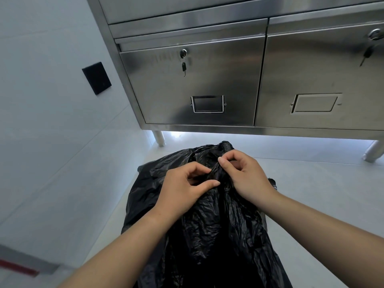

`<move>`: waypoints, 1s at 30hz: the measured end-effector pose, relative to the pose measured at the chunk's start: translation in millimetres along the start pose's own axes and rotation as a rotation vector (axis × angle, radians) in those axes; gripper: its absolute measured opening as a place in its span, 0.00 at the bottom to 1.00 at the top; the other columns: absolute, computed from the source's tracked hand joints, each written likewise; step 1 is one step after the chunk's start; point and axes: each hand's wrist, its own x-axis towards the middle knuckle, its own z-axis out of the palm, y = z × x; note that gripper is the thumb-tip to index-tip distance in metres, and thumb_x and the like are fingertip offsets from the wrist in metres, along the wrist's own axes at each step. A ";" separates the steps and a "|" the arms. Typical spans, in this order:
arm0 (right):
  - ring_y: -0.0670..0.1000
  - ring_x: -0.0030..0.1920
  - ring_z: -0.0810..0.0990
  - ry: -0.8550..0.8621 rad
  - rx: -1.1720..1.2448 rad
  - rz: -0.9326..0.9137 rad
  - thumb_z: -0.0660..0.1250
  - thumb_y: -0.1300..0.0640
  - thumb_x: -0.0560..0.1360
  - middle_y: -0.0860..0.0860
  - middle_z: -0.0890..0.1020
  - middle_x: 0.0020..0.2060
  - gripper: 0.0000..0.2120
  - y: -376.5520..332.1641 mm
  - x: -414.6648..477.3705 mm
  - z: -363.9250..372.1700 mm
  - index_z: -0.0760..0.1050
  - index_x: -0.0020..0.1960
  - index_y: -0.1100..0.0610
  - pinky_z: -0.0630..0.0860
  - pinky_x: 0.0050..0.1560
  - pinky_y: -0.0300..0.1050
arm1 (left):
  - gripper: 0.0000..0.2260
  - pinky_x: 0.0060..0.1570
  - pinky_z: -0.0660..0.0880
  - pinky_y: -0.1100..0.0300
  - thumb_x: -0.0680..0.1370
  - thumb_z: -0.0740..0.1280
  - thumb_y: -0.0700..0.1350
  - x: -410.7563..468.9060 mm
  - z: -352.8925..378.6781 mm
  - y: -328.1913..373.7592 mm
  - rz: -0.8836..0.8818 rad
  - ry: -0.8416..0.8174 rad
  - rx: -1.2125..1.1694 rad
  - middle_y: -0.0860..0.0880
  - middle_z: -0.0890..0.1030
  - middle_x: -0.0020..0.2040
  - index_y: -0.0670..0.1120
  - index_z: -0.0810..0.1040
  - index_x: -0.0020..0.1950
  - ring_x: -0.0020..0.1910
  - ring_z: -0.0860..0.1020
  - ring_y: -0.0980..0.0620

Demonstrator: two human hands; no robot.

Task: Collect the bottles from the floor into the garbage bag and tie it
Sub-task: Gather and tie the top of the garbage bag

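A crinkled black thin-plastic garbage bag is seen standing on the pale tiled floor, directly in front of a brushed stainless-steel cabinet raised on short round legs. The bag's upper film is gathered toward a bunched neck near its top, and it is there that both hands are placed. The left hand is held against the left side of the neck, its fingers pinched together on a fold of the plastic. The right hand is set on the other side, thumb and forefinger closed on a second fold just above. No bottles are visible on the floor; whether any lie inside the bag cannot be told, since the film is opaque.

The material is judged to be soft, limp and very light in itself, with a slick surface that may slide between dry fingers and stretch or tear if pulled sharply. Any weight would come from the contents, which are expected to sag low and keep the bag standing. Hold is best taken at the loose gathered top, where two separate tails of film can be drawn apart, crossed and knotted. The stage is judged to be the tying, with the knot not yet formed.
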 end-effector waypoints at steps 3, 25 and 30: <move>0.47 0.30 0.73 0.035 -0.009 -0.010 0.66 0.45 0.72 0.53 0.81 0.30 0.07 -0.7 -0.4 0.1 0.77 0.38 0.46 0.71 0.38 0.45 | 0.21 0.45 0.73 0.73 0.64 0.77 0.54 -3.3 1.7 5.4 0.041 -0.011 0.044 0.62 0.80 0.42 0.65 0.77 0.54 0.46 0.78 0.63; 0.39 0.53 0.77 -0.283 -0.249 -0.195 0.70 0.58 0.67 0.38 0.79 0.48 0.26 -11.4 1.1 -23.7 0.71 0.61 0.39 0.73 0.58 0.39 | 0.10 0.49 0.77 0.56 0.74 0.69 0.47 8.3 -7.3 -5.0 -0.050 0.084 0.094 0.62 0.82 0.48 0.63 0.80 0.49 0.46 0.81 0.57; 0.35 0.54 0.76 -0.279 -0.253 -0.266 0.68 0.60 0.69 0.35 0.79 0.53 0.23 -15.1 -1.4 -22.8 0.72 0.60 0.42 0.70 0.56 0.30 | 0.08 0.54 0.78 0.51 0.75 0.68 0.49 11.1 -5.3 -4.5 -0.136 0.096 0.025 0.58 0.84 0.49 0.54 0.82 0.53 0.47 0.82 0.55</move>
